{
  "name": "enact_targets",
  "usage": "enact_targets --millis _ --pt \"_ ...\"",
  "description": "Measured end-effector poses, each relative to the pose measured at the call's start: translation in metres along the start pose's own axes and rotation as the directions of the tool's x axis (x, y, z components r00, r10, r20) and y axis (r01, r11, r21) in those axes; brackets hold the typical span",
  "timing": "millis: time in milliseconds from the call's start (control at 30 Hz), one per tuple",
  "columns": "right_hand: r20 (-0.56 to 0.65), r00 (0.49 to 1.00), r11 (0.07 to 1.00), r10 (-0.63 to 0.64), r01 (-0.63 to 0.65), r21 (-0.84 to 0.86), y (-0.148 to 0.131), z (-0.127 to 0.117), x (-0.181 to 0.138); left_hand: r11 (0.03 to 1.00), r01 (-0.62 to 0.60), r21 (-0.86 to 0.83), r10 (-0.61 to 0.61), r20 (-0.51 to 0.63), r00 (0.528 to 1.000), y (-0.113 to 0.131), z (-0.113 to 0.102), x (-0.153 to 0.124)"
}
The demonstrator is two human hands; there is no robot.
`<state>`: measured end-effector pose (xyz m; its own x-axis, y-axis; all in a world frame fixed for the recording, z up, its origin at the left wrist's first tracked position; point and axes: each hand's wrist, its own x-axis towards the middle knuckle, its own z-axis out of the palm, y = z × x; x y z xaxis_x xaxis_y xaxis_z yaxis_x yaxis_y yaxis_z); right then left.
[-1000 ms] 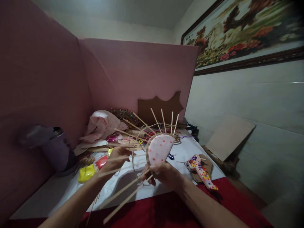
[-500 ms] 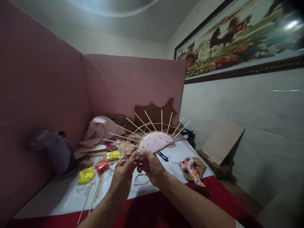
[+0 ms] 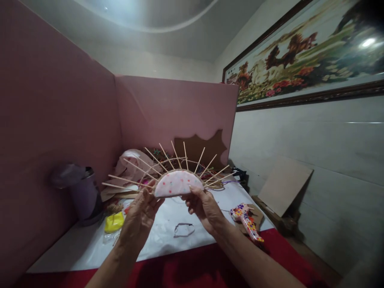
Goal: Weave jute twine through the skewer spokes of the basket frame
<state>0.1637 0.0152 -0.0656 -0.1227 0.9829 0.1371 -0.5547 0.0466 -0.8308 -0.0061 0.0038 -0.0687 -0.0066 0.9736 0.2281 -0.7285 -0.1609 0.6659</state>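
Between my hands, above the table, is a half-round craft piece (image 3: 177,183) covered in pink dotted fabric. Thin wooden sticks (image 3: 185,154) fan out from its curved edge, and a thin cord arc crosses them. My left hand (image 3: 144,206) grips its left end near the lowest sticks. At the lower right edge, my right hand (image 3: 204,206) pinches the piece between thumb and fingers. The flat side faces down. Some of the fingertips are hidden behind the fabric.
A flower-patterned glue gun (image 3: 246,220) rests on brown cardboard at the right. Left on the white tabletop (image 3: 162,240) lie a yellow packet (image 3: 114,222) and bunched pink fabric (image 3: 130,162). A lidded purple container (image 3: 85,196) stands by the pink partition (image 3: 177,108). Scalloped cardboard (image 3: 204,148) leans behind.
The craft piece has turned so its flat side is nearly level, and it has shifted left. My right hand has slid from the left end along the lower edge to the right; my hands are now apart.
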Motion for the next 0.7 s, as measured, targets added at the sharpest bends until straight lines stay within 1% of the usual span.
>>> enact_targets --millis 33,67,100,133,167,200,267,300,333,400,433,467,500,533,567,600,633,667,700 --pt "-0.009 0.999 0.999 -0.033 0.034 0.021 0.005 0.006 -0.001 0.998 -0.044 -0.047 0.044 0.011 0.999 -0.003 0.004 -0.002" --pt "-0.025 0.998 0.997 -0.061 0.062 0.042 0.010 0.012 -0.003 0.995 -0.062 -0.083 0.065 0.027 0.998 -0.006 0.009 -0.004" --pt "-0.045 0.996 0.995 -0.080 0.082 0.058 0.015 0.020 -0.005 0.994 -0.053 -0.099 0.058 0.045 0.997 -0.011 0.015 -0.006" --pt "-0.067 0.994 0.993 -0.089 0.093 0.067 0.021 0.027 -0.008 0.996 -0.022 -0.092 0.027 0.058 0.998 -0.015 0.021 -0.008" --pt "-0.088 0.992 0.993 -0.091 0.097 0.066 0.028 0.034 -0.010 0.997 0.038 -0.066 -0.034 0.057 0.998 -0.018 0.026 -0.009" --pt "-0.108 0.990 0.994 -0.092 0.098 0.053 0.034 0.041 -0.013 0.993 0.111 -0.033 -0.110 0.034 0.993 -0.021 0.030 -0.010" --pt "-0.147 0.983 0.994 -0.106 0.105 -0.015 0.047 0.047 -0.018 0.971 0.240 -0.001 -0.239 -0.063 0.969 -0.024 0.035 -0.010" --pt "-0.148 0.982 0.991 -0.121 0.111 -0.074 0.052 0.047 -0.020 0.965 0.262 -0.013 -0.262 -0.119 0.958 -0.023 0.036 -0.010" --pt "-0.131 0.980 0.981 -0.148 0.129 -0.145 0.056 0.042 -0.021 0.967 0.251 -0.038 -0.253 -0.164 0.953 -0.021 0.036 -0.008" --pt "-0.032 0.979 0.932 -0.199 0.180 -0.314 0.059 0.023 -0.020 0.983 0.159 -0.095 -0.176 -0.209 0.962 -0.013 0.035 -0.004" --pt "0.017 0.971 0.893 -0.239 0.226 -0.390 0.057 0.009 -0.017 0.987 0.118 -0.114 -0.140 -0.217 0.966 -0.008 0.034 -0.001" --pt "0.067 0.968 0.849 -0.241 0.244 -0.470 0.051 -0.006 -0.014 0.988 0.099 -0.120 -0.123 -0.221 0.967 -0.002 0.032 0.002" --pt "0.015 0.963 0.812 -0.267 0.234 -0.534 0.042 -0.021 -0.010 0.988 0.102 -0.116 -0.126 -0.223 0.967 0.003 0.030 0.004" --pt "-0.023 0.948 0.785 -0.317 0.248 -0.568 0.030 -0.034 -0.005 0.987 0.124 -0.103 -0.144 -0.218 0.965 0.007 0.028 0.007" --pt "-0.050 0.928 0.773 -0.369 0.276 -0.572 0.016 -0.044 -0.001 0.985 0.150 -0.088 -0.165 -0.214 0.963 0.010 0.026 0.008" --pt "-0.042 0.904 0.767 -0.426 0.335 -0.548 0.002 -0.050 0.003 0.982 0.175 -0.071 -0.186 -0.207 0.960 0.012 0.024 0.010" --pt "0.009 0.882 0.767 -0.472 0.416 -0.490 -0.011 -0.051 0.007 0.979 0.198 -0.056 -0.205 -0.200 0.958 0.012 0.022 0.010" --pt "0.088 0.863 0.765 -0.497 0.484 -0.425 -0.021 -0.050 0.009 0.974 0.222 -0.043 -0.226 -0.195 0.954 0.011 0.020 0.010" --pt "0.177 0.854 0.768 -0.489 0.518 -0.377 -0.028 -0.046 0.011 0.969 0.245 -0.034 -0.247 -0.192 0.950 0.009 0.018 0.010"
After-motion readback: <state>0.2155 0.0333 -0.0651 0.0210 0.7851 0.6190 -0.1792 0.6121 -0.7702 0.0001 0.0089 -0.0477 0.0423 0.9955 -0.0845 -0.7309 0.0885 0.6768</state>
